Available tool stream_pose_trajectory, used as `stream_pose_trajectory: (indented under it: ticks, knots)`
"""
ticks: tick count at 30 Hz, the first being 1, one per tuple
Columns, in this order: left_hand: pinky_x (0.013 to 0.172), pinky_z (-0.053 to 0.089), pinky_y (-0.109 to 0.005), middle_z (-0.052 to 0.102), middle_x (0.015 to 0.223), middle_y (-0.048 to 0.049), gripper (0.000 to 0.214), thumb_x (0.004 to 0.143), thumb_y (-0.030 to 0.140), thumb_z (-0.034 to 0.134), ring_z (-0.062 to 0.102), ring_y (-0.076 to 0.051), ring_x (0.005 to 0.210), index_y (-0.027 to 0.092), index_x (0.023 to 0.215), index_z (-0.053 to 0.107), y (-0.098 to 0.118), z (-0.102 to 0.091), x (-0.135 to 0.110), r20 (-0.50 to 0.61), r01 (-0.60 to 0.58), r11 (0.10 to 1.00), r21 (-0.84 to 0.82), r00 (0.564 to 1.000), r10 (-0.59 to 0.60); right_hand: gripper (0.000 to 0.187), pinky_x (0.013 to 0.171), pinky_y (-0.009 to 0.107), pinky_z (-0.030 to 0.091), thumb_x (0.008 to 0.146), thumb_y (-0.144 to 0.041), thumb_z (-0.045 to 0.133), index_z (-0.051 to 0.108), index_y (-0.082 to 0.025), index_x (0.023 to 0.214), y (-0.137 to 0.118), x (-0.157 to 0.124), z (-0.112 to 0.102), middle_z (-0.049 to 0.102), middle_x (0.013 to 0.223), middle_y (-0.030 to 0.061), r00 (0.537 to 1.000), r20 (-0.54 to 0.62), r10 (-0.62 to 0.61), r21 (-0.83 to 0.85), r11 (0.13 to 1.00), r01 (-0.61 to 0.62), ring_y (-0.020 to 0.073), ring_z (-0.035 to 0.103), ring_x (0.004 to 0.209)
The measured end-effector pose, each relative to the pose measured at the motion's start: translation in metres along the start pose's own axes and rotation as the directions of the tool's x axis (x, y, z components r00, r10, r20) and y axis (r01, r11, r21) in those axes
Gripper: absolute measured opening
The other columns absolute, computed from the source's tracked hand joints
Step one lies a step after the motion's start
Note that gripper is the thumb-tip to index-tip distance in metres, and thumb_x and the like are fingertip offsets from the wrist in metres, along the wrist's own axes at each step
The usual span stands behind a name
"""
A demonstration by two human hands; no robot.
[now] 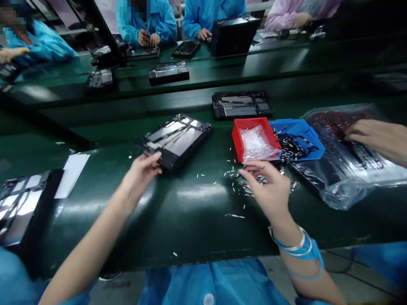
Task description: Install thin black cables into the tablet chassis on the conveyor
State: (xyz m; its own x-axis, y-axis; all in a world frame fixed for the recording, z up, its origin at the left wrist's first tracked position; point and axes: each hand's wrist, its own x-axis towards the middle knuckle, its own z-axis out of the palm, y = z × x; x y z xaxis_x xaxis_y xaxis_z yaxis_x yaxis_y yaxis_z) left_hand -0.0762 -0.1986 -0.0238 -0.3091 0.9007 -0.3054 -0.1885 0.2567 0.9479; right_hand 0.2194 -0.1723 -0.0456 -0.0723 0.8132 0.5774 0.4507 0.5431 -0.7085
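Your left hand [141, 173] steadies the black tablet frame [176, 142] by its edge while your right hand [265, 186], well apart, hovers over small white pieces [235, 174] (the red bin [254, 140] sits close, likely for easy reach).

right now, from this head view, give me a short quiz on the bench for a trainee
1. True or false: the right hand has thin bands around its wrist.
2. What lies in the red tray? A clear plastic, B black cords, C white paper.
3. Whose hand lies on the big plastic bag at the right?

Key: 1 true. 2 A. 3 a co-worker's, not the camera wearer's.
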Motion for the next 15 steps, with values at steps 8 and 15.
stream_pose_trajectory:
  ticks: [8, 15]
  knots:
    - [0.085, 0.056, -0.035, 0.064, 0.124, -0.0109, 0.030, 0.077, 0.022, 0.072, 0.056, -0.027, 0.123, 0.017, 0.106, 0.064, -0.097, 0.015, -0.178, 0.339, 0.521, 0.761, -0.388, 0.848, -0.408, 0.013, 0.056, 0.026, 0.052, 0.068, -0.024, 0.077, 0.065, -0.021, 0.073, -0.032, -0.003, 0.018, 0.068, 0.070, 0.0000, 0.908, 0.314, 0.278, 0.298, 0.879, -0.372, 0.0137, 0.064, 0.065]
    - [0.083, 0.052, -0.031, 0.072, 0.106, -0.0102, 0.025, 0.086, 0.026, 0.064, 0.069, -0.020, 0.097, 0.017, 0.109, 0.069, -0.088, -0.014, -0.186, 0.735, 0.216, 0.976, -0.001, 0.662, -0.146, 0.020, 0.058, 0.027, 0.047, 0.064, -0.029, 0.076, 0.059, -0.019, 0.070, -0.078, -0.026, 0.080, 0.063, 0.069, -0.0004, 0.648, 0.681, 0.340, 0.233, 0.739, -0.633, 0.0123, 0.059, 0.065]
